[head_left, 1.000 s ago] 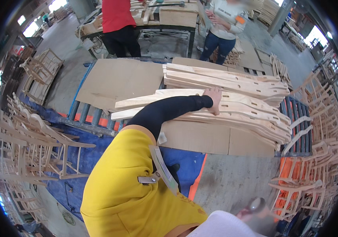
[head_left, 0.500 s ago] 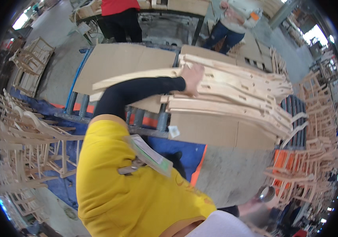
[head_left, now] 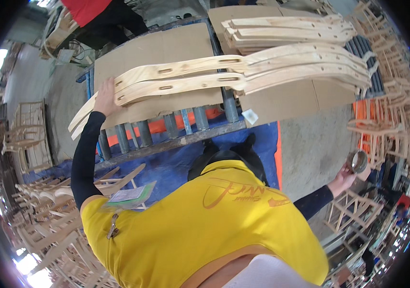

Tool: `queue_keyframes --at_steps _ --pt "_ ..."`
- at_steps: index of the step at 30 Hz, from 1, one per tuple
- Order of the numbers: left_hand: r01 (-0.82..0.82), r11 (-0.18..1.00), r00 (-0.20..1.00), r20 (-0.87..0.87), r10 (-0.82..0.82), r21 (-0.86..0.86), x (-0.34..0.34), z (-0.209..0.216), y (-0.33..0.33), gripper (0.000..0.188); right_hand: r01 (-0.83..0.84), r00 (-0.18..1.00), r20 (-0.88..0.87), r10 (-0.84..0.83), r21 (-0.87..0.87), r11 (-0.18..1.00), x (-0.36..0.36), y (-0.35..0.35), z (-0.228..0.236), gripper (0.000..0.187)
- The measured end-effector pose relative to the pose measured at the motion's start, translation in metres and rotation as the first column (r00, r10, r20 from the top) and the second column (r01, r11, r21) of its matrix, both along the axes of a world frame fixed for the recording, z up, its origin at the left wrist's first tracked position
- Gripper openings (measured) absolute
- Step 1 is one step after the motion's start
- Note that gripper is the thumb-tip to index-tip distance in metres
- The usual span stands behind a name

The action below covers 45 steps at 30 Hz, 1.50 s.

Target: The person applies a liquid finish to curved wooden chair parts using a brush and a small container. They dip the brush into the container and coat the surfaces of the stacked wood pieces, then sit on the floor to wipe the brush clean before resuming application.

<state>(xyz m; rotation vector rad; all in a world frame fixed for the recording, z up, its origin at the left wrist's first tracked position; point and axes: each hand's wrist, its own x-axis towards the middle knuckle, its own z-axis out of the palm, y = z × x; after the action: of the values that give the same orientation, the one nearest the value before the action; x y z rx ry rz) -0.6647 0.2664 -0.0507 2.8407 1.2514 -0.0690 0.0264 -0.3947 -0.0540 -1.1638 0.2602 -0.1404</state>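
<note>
My left hand lies across the left part of two curved, slotted wooden chair legs, its fingers closed over them. These lie side by side on the cardboard, their right ends meeting a pile of similar chair legs. Far out to the right, away from the bench, my right hand is closed around a round, metal-looking ring or cup; its exact kind cannot be made out.
A second stack of chair legs lies farther back. Grey rollers show beneath the cardboard. Wooden chair frames stand on the left and right. Beyond the bench is a person in a red top.
My left hand has moved left along the wood, from the pile to the legs' left part. Two legs now lie spread toward the left. My right hand has come up further into view.
</note>
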Motion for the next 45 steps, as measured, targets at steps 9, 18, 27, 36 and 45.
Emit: queue_keyframes --at_steps 9,18,27,36,45 --pt "-0.194 0.981 0.923 -0.339 0.180 -0.008 -0.052 -0.092 0.025 0.114 0.029 0.999 0.033 -0.028 -0.023 0.999 -0.039 -0.002 0.022 0.040" --pt "-0.261 0.963 0.775 -0.609 0.166 -0.069 -0.008 -0.165 0.036 0.123 0.132 0.991 0.031 -0.132 -0.003 0.991 -0.060 0.023 0.053 0.041" --pt "-0.028 0.994 0.997 -0.073 0.021 -0.104 0.124 -0.095 0.060 0.135 0.193 0.979 -0.071 -0.189 0.067 0.979 -0.048 -0.001 0.012 0.039" --pt "0.560 0.812 0.703 0.423 -0.572 0.166 0.424 0.070 -0.012 0.101 0.224 0.963 -0.184 -0.195 0.149 0.963 0.028 -0.011 -0.043 0.042" --pt "0.612 0.782 0.765 0.162 -0.624 0.119 0.748 0.072 -0.053 0.104 0.297 0.931 -0.267 -0.251 0.149 0.943 0.088 -0.051 -0.074 0.040"
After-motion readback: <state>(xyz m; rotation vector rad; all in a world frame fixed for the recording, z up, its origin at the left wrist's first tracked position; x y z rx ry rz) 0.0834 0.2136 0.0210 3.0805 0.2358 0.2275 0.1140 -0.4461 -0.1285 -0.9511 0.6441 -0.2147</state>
